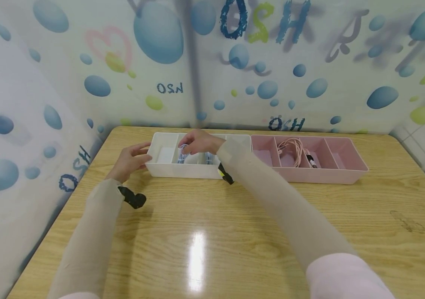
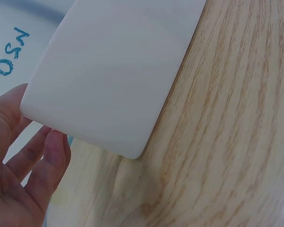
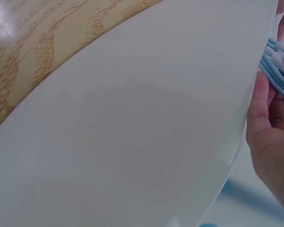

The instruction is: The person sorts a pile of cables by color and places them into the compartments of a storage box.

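Left hand (image 1: 130, 160) rests relaxed against white tray (image 1: 167, 169) end, steadying it | right hand (image 1: 199, 142) grip pinches blue cable coil (image 3: 276, 67) over tray's middle compartment, centre frame | pink tray (image 1: 347, 174) alongside on bench (image 1: 234, 232).

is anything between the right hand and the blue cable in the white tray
Nothing visible. The right hand already pinches the blue cable over the white tray; the left hand only touches the tray's left end.
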{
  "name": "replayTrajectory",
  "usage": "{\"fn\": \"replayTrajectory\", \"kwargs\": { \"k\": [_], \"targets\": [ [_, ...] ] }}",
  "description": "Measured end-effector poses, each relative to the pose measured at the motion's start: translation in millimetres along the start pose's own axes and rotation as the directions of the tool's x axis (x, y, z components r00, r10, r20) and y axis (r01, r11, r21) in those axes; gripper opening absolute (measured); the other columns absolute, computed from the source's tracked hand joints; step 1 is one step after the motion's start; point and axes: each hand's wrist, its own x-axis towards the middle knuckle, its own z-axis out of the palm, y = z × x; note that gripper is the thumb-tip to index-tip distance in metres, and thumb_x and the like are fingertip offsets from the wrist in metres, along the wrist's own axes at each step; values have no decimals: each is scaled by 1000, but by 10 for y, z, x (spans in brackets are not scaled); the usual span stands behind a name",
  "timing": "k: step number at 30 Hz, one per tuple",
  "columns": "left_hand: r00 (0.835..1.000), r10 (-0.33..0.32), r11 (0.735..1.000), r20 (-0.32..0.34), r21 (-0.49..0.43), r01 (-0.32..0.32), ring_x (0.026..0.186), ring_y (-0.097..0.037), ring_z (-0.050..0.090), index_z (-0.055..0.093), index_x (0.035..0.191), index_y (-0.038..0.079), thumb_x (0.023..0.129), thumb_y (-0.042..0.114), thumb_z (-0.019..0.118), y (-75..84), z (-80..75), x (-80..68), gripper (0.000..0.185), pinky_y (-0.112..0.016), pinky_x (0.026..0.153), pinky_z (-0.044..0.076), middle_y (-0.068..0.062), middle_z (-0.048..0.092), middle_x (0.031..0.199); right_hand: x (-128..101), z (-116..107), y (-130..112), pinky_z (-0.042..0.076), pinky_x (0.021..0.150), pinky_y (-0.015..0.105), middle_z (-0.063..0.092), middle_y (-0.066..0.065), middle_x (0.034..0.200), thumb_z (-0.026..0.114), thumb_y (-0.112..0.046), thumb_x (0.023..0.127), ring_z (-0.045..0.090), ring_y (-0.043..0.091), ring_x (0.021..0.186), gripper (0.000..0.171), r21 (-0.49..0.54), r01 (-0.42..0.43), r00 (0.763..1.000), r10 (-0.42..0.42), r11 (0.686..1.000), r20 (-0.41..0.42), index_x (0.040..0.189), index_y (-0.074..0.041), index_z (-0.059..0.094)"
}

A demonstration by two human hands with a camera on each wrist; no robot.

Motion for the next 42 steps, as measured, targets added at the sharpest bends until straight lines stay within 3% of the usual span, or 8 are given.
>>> {"fn": "replayTrajectory", "kwargs": {
  "k": [15,33,42],
  "targets": [
    [1000,6,1000,-7,18,-5,113,-31,43,32,138,12,88,12,54,3,11,-6,55,-38,85,44,-20,37,133,18,72,11,46,73,23,60,5,94,61,-4,82,53,15,86,21,17,50,998,-49,999,-26,104,-3,61],
    [1000,0,1000,-1,18,0,114,-32,41,30,139,13,88,12,53,24,4,-2,56,-42,88,41,-21,35,135,57,85,26,45,72,23,58,6,95,62,-6,82,52,15,86,21,9,50,990,-49,999,-130,102,-3,60],
    [1000,12,1000,2,11,-12,114,-32,42,31,139,12,88,12,54,14,-2,-12,56,-41,87,42,-21,36,134,72,77,23,42,79,22,58,6,100,63,-6,81,50,16,94,23,-36,52,983,-57,998,-173,104,-4,61]
  ]
}}
